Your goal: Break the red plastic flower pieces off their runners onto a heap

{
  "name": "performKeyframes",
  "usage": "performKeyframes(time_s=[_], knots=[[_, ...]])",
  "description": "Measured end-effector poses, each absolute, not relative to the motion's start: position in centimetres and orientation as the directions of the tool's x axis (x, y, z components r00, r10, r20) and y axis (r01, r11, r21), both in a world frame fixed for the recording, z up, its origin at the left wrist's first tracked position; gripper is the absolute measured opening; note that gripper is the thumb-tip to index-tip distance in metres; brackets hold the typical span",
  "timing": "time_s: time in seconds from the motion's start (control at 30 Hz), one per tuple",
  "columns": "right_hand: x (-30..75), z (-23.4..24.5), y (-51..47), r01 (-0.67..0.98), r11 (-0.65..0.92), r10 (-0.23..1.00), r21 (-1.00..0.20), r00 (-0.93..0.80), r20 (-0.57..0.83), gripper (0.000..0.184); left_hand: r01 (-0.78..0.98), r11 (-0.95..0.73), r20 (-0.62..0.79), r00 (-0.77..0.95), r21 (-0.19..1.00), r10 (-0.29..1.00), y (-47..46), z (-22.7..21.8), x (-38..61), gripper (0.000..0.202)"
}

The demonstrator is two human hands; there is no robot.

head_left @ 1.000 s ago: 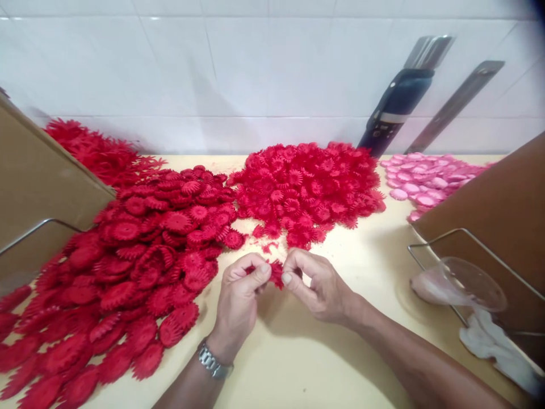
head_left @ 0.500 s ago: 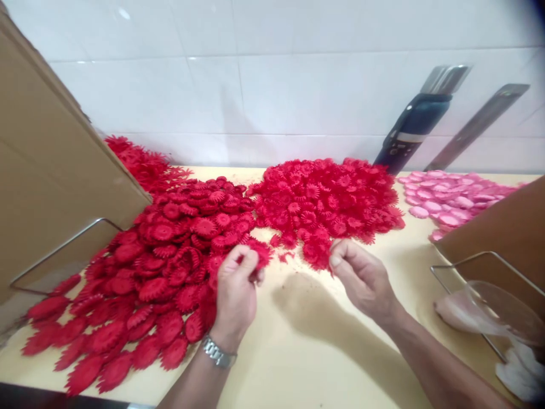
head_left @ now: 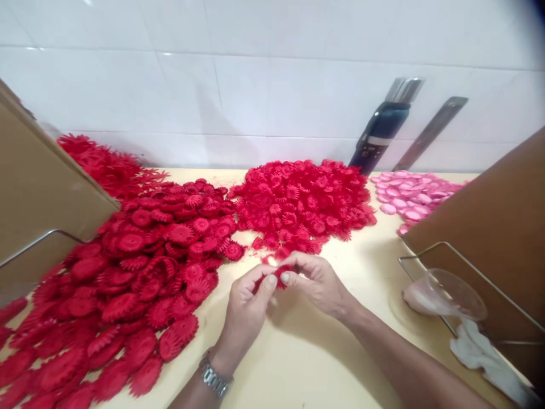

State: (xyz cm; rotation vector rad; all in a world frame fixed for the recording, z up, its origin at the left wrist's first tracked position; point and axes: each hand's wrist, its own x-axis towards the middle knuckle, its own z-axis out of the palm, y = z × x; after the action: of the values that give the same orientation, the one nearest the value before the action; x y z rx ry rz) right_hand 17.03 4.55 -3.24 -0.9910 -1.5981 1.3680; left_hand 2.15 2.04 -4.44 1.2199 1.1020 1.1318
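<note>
My left hand (head_left: pixel 247 309) and my right hand (head_left: pixel 317 284) meet over the yellow tabletop (head_left: pixel 306 358), both pinched on one small red flower piece (head_left: pixel 279 276) between their thumbs and fingers. A wristwatch (head_left: pixel 214 378) sits on my left wrist. Just behind the hands lies a heap of small red flower pieces (head_left: pixel 302 204). To the left spreads a wide heap of larger red flower discs (head_left: pixel 140 272), its edge close to my left hand.
A further red pile (head_left: pixel 100 162) lies at the back left behind a brown cardboard panel (head_left: pixel 34 193). Pink discs (head_left: pixel 409 196) lie at the back right. Another cardboard panel (head_left: pixel 489 210), a wire frame (head_left: pixel 464 267), clear plastic and a white cloth (head_left: pixel 485 355) stand at right. Two dark tools (head_left: pixel 381 130) lean on the tiled wall.
Half a second ago the hands were apart, the right at the small-piece heap and the left near the big heap. Now they have come together on one red piece.
</note>
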Motion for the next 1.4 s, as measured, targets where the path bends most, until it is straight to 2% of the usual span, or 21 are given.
performKeyframes(time_s=[0.13, 0.37, 0.47, 0.53, 0.63, 0.73, 0.87, 1.07, 1.17, 1.3, 1.4], knots=[[17.4, -3.7, 4.8, 0.079, 0.124, 0.966, -0.989, -0.235, 0.103, 0.019, 0.009, 0.009, -0.009, 0.009, 1.0, 1.0, 2.0, -4.7, 2.0, 0.018], [17.6, -3.8, 4.7, 0.217, 0.104, 0.967, -0.971, -0.249, 0.048, 0.029, 0.056, -0.038, 0.042, -0.072, 0.998, 0.997, 2.1, -4.8, 1.7, 0.017], [17.4, -3.9, 4.6, 0.259, 0.127, 0.966, -0.958, -0.251, 0.061, 0.037, 0.129, -0.111, 0.117, -0.046, 0.985, 0.992, 1.9, -4.0, 1.9, 0.014], [17.3, -4.1, 4.6, 0.246, 0.134, 0.959, -0.96, -0.276, 0.063, 0.041, 0.142, -0.143, 0.14, 0.03, 0.98, 0.99, 1.9, -3.6, 2.0, 0.012], [17.2, -4.6, 4.6, 0.181, 0.104, 0.943, -0.978, -0.33, 0.039, 0.044, 0.103, -0.088, 0.071, 0.154, 0.991, 0.985, 2.1, -3.3, 2.2, 0.012], [17.2, -4.9, 4.7, 0.101, 0.047, 0.924, -0.994, -0.383, 0.005, 0.044, 0.07, -0.01, -0.004, 0.201, 0.998, 0.98, 2.3, -3.5, 2.3, 0.015], [17.2, -4.6, 4.6, 0.002, 0.023, 0.892, -1.0, -0.452, 0.02, 0.039, 0.024, 0.012, -0.014, 0.119, 1.0, 0.993, 2.3, -4.2, 2.1, 0.015], [16.8, -4.4, 4.4, -0.158, -0.009, 0.888, -0.987, -0.455, 0.065, 0.035, -0.147, -0.07, 0.078, 0.046, 0.987, 0.996, 2.2, -5.1, 2.1, 0.012], [17.0, -4.7, 4.3, -0.17, 0.038, 0.891, -0.985, -0.44, 0.111, 0.034, -0.232, -0.04, 0.046, 0.022, 0.972, 0.999, 2.4, -4.9, 1.9, 0.012], [17.6, -4.5, 4.6, -0.186, 0.152, 0.905, -0.971, -0.369, 0.212, 0.031, -0.388, 0.018, -0.082, -0.149, 0.921, 0.985, 2.9, -4.0, 1.3, 0.015], [17.8, -3.9, 4.6, -0.064, 0.199, 0.92, -0.978, -0.332, 0.209, 0.026, -0.37, 0.048, -0.09, -0.097, 0.928, 0.991, 3.0, -3.7, 1.2, 0.016]])
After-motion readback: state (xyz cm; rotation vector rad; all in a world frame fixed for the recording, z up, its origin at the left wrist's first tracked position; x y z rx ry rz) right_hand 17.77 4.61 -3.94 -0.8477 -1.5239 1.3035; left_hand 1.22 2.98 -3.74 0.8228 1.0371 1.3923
